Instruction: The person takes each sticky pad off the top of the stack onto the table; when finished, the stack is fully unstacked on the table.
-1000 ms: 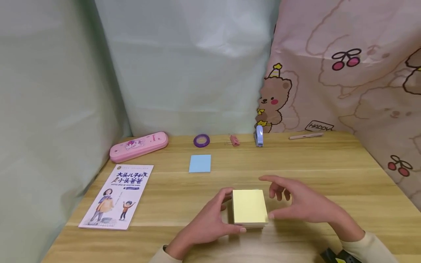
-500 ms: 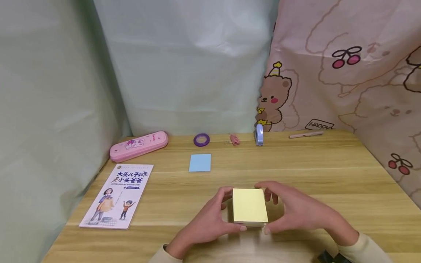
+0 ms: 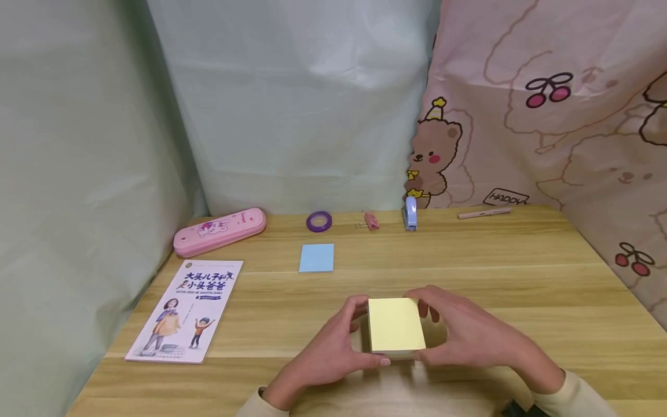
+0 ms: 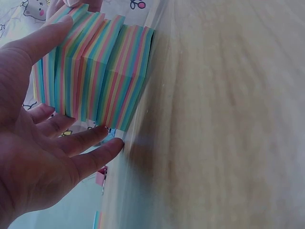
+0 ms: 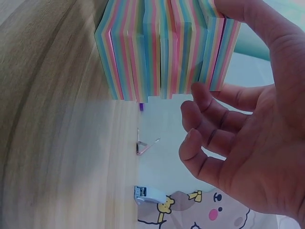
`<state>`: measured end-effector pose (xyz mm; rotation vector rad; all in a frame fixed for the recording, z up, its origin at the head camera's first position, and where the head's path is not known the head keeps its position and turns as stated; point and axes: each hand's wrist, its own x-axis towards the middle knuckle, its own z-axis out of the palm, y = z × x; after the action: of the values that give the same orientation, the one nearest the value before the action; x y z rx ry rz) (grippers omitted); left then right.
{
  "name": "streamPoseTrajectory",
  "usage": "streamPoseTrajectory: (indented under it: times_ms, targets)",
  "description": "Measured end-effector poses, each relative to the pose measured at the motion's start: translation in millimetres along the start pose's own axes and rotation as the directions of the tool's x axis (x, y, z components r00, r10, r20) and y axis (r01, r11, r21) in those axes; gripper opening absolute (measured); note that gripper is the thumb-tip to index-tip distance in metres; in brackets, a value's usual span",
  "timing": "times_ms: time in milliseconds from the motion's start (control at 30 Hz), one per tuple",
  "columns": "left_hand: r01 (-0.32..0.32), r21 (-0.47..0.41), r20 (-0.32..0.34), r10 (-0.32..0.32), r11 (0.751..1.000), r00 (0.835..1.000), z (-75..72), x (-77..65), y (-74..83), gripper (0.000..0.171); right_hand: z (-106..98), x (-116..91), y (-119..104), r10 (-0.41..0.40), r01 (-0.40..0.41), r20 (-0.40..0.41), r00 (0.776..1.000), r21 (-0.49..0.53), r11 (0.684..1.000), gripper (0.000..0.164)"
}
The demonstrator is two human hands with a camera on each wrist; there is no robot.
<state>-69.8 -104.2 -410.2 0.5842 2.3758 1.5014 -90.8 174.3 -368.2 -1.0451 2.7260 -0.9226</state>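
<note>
A block of stacked sticky notes (image 3: 396,324), yellow on top, stands on the wooden table between both hands. Its sides show many pastel stripes in the left wrist view, with several pads set slightly unevenly. My left hand (image 3: 339,344) grips the left side, thumb along the near face and fingers behind. From the right, my right hand (image 3: 464,327) pinches the upper part, its thumb at the near corner and index finger at the far one. In the right wrist view the other right-hand fingers (image 5: 193,143) curl loosely beside the stack.
A blue sticky note pad (image 3: 316,258) lies behind the stack. At left are a booklet (image 3: 184,313) and a pink pencil case (image 3: 221,231). Along the back are purple tape (image 3: 319,221), a binder clip (image 3: 371,220), a blue stapler (image 3: 410,214) and a pen (image 3: 484,213).
My right hand has moved left onto the stack, closing its thumb and index finger on the upper corners. The yellow top has shifted slightly. My left hand has stayed in place.
</note>
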Motion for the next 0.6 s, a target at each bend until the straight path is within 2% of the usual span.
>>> streamPoseTrajectory:
  times_ms: [267, 600]
  targets:
    - [-0.007, -0.002, 0.001, 0.007, 1.0, 1.0, 0.0, 0.4, 0.0, 0.089, 0.4, 1.6, 1.7, -0.004, 0.004, -0.007, 1.0, 0.01, 1.0, 0.072]
    - [0.007, 0.008, 0.001, -0.007, 1.0, 1.0, 0.5, 0.4, 1.1, 0.09, -7.3, 0.2, 7.3, -0.028, 0.031, -0.043, 0.999, 0.085, 0.996, 0.071]
